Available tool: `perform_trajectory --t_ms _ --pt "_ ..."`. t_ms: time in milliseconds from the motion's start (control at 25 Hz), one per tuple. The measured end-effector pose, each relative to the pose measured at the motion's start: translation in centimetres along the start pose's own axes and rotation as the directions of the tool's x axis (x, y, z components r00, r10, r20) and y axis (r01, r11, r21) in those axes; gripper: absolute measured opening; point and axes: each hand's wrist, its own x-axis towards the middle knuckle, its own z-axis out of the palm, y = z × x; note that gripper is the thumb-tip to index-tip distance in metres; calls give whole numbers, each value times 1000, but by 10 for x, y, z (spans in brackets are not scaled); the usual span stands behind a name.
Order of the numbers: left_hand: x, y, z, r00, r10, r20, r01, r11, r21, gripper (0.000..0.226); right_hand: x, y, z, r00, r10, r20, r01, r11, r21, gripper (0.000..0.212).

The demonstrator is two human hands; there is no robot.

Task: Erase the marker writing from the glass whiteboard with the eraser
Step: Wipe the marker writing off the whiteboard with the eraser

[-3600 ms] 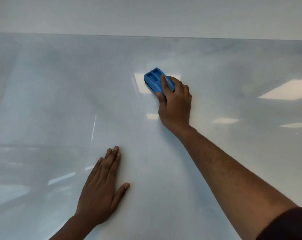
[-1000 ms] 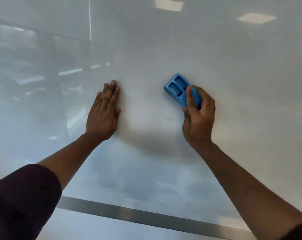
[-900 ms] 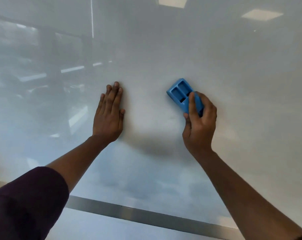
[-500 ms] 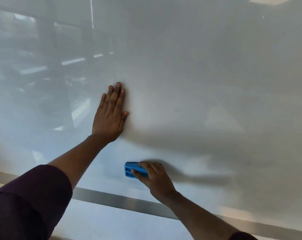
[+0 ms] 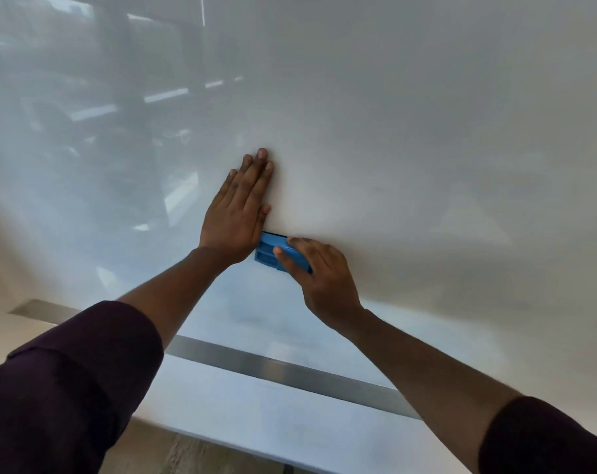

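Observation:
The glass whiteboard [image 5: 409, 114] fills the head view, glossy and pale, with no marker writing that I can make out on it. My left hand [image 5: 237, 213] lies flat on the glass, fingers together and pointing up. Just below and right of its palm, my right hand [image 5: 319, 271] grips the blue eraser [image 5: 271, 252] and presses it against the board. The eraser's left end touches the heel of my left hand; my right fingers cover its right half.
A metal rail [image 5: 290, 371] runs along the board's lower part, slanting down to the right. Under the board's bottom edge a strip of floor [image 5: 194, 456] shows. Reflections of ceiling lights and windows [image 5: 119, 107] sit on the glass's left side.
My right hand has carried the eraser from the lower part of the board, near the rail, up and to the right until it sits against my left hand. The left hand has stayed flat.

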Motion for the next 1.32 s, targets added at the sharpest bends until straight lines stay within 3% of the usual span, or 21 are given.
perform_trajectory --t_ms 160,480,640,760,960,1040,1120,1160,1240,1320 --pt "-3 -14 2 997 79 -19 -78 995 56 63 -6 -11 34 974 -201 108 194 978 76 41" --pt "-21 -21 33 993 54 -104 -44 994 98 57 -20 -76 135 926 -334 177 308 938 160 37" --pt "-25 -23 40 990 64 -128 -47 990 132 57 -51 -74 158 836 -456 304 410 889 204 33" --pt "-35 -14 40 993 -16 -117 28 994 105 61 -93 -45 139 702 -557 443 534 824 191 28" --pt "-49 6 31 990 -133 -43 135 990 45 66 -170 16 77 677 -500 541 502 850 159 31" --pt "-45 20 26 992 -127 -26 128 992 21 68 -172 28 43 701 -428 570 395 899 189 31" --pt "-36 38 24 997 -73 -15 73 997 12 71 -160 40 2 654 -384 652 344 918 196 13" --pt "-29 46 25 999 -49 -13 49 999 12 72 -147 47 -18 660 -348 666 319 932 171 23" --pt "-7 67 26 999 -2 -42 2 1000 1 74 -108 64 -61 777 -226 588 197 974 114 61" --pt "25 89 27 995 43 -88 -44 999 -9 72 -52 84 -106 918 -88 387 79 996 40 64"
